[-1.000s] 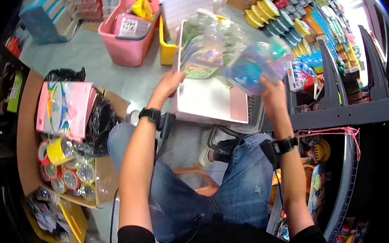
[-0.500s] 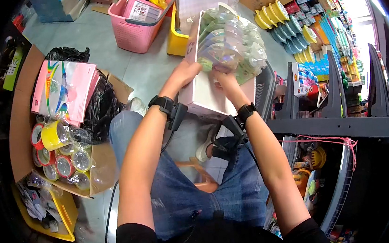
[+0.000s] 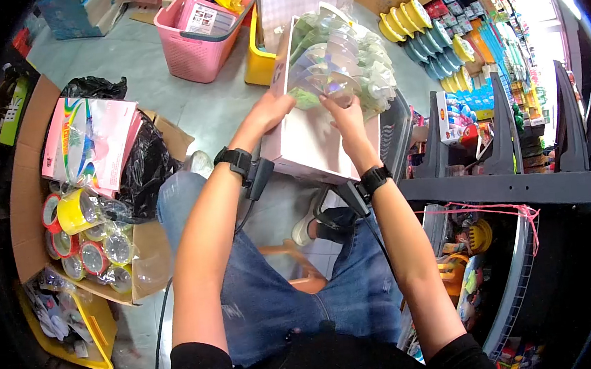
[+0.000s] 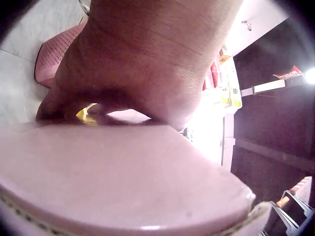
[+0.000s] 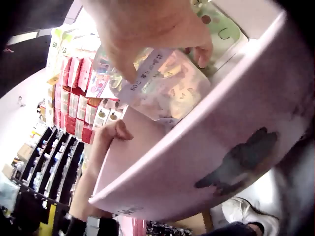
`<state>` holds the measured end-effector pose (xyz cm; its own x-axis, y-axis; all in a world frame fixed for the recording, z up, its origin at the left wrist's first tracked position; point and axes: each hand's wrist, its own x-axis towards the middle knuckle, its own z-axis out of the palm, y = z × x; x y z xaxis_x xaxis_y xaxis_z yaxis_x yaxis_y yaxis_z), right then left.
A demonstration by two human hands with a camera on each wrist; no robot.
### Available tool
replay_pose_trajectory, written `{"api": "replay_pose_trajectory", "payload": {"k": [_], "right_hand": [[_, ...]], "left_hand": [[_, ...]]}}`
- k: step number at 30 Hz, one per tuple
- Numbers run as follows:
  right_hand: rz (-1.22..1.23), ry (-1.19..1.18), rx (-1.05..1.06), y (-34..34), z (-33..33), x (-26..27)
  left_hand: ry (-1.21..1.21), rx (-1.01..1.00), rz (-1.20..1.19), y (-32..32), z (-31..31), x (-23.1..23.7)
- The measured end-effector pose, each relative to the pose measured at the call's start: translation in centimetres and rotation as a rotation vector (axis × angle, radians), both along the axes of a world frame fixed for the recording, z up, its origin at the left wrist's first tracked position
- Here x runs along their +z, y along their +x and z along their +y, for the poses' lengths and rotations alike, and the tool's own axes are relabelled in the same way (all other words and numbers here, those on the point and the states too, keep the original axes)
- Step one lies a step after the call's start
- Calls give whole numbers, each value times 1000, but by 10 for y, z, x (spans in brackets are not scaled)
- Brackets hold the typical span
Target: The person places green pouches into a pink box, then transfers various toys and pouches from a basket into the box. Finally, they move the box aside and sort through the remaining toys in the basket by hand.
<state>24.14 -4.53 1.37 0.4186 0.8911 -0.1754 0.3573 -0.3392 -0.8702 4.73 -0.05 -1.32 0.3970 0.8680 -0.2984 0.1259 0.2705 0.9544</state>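
Note:
In front of the knees a long pale pink box (image 3: 292, 142) holds a row of clear and pale green plastic packets (image 3: 374, 83). My left hand (image 3: 269, 111) grips the box's left wall, its fingers over the rim; in the left wrist view that hand (image 4: 133, 64) arches over the pink side. Inside the box, my right hand (image 3: 347, 115) pinches an iridescent packet (image 3: 332, 86) at the near end of the row. The right wrist view shows that packet's shiny face (image 5: 182, 88) and a label strip under the right hand (image 5: 152, 34). A green packet (image 5: 224, 32) stands beside it.
A pink basket (image 3: 199, 52) and a yellow bin (image 3: 260, 64) stand beyond the box. On the left is a carton (image 3: 27, 208) with tape rolls (image 3: 80, 212) and pink packs (image 3: 88, 143). A dark shelf bar (image 3: 507, 189) runs along the right.
My right hand has brought a bluish iridescent packet from right of the box into the row inside it. In the last half second it has barely moved. My left hand stays on the box wall.

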Motion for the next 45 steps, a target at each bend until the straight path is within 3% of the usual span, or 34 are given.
{"api": "replay_pose_trajectory", "payload": {"k": [1,4,7,13,22,25,26,34,45], "right_hand": [[-49,71,-20,-6,0,4],[115,188,48,-14,-2,24],[142,193,11,-16,5,29],[101,-2,230,-22,4,60],[201,72,-4,-27,12,47],[266,77,120,-23,17,48],[234,59,124,-21,19,49],[119,43,65,-18,13,50],[35,149,134,-2,5,36]], "left_hand": [[20,2,-17,0,0,0],[-32,-28,-12,0,1,-3],[-40,-48,30,2,5,-7],[-12,-7,18,1,2,-8],[-44,-34,6,2,0,-4],[-78,-103,33,0,4,-7],[-53,-29,42,1,4,-8],[-98,-109,61,-1,3,-2],[-155,-173,109,1,11,-17]]}}
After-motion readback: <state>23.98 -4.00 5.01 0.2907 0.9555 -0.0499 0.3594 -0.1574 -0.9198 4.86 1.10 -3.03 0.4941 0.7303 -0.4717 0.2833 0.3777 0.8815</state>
